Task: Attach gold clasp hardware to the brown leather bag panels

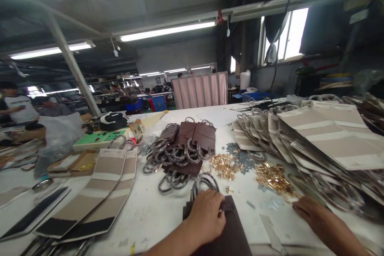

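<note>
My left hand rests on a dark brown leather panel at the near edge of the white table, its fingers curled over the panel's top edge beside a grey looped handle. My right hand lies flat on the table to the right, fingertips close to a heap of small gold metal fittings. It holds nothing that I can see.
A pile of brown panels with grey handles lies mid-table, a second gold heap beside it. Fanned beige panels fill the right; beige-and-black panels lie left. A green device and other people are far left.
</note>
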Demonstrator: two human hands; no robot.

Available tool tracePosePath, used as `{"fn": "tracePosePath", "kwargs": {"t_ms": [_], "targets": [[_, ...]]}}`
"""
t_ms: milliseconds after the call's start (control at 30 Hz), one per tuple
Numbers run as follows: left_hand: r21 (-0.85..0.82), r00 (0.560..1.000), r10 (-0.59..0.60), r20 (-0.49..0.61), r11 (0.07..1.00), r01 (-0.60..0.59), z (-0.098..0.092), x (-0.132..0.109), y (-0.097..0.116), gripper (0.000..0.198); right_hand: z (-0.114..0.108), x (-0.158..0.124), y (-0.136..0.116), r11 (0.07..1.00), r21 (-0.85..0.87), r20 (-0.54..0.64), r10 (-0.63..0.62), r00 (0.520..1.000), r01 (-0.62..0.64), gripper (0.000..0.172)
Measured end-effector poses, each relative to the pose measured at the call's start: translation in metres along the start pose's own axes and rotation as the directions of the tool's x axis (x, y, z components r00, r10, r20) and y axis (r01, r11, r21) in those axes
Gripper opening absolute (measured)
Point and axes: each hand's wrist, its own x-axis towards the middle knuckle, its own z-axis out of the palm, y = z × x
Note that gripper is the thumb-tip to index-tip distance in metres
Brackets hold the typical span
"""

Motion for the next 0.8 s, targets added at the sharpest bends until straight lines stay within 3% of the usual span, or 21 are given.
{"fn": "tracePosePath", "kwargs": {"t_ms": [33,133,267,333,433,567,667,800], "targets": [[-0.06,0.999,-0.031,0.014,0.998,0.032,-0.002,0.003,0.002,0.032,-0.005,-0.005,-0.021,0.995,0.102,0.091,-0.002,0.996,-0.007,0.024],[-0.312,0.99,-0.109,0.095,0.941,0.133,-0.006,0.015,0.004,0.046,-0.003,-0.026,-0.106,0.906,0.412,0.189,0.017,0.982,-0.095,0.026],[-0.604,0.966,-0.089,0.242,0.766,0.222,-0.009,0.031,0.003,0.057,0.037,-0.048,-0.211,0.686,0.705,0.407,-0.18,0.896,-0.183,0.023],[-0.677,0.957,-0.031,0.287,0.7,0.226,-0.011,0.034,0.001,0.063,0.06,-0.051,-0.234,0.604,0.765,0.354,-0.103,0.929,-0.224,0.022],[-0.676,0.976,-0.016,0.217,0.718,0.162,-0.009,0.034,-0.005,0.055,0.081,-0.046,-0.232,0.537,0.788,0.278,0.125,0.952,-0.301,0.024],[-0.463,0.998,-0.05,0.048,0.884,0.067,0.005,0.034,-0.011,0.031,0.085,-0.035,-0.202,0.546,0.74,0.234,0.336,0.912,-0.392,0.032],[-0.208,1.0,-0.003,0.007,0.978,0.005,0.014,0.036,-0.008,0.03,0.078,-0.031,-0.185,0.59,0.685,0.25,0.361,0.899,-0.427,0.035],[0.0,0.999,0.017,0.048,1.0,-0.017,0.016,0.042,-0.001,0.037,0.069,-0.03,-0.181,0.715,0.571,0.254,0.314,0.915,-0.404,0.031]]}}
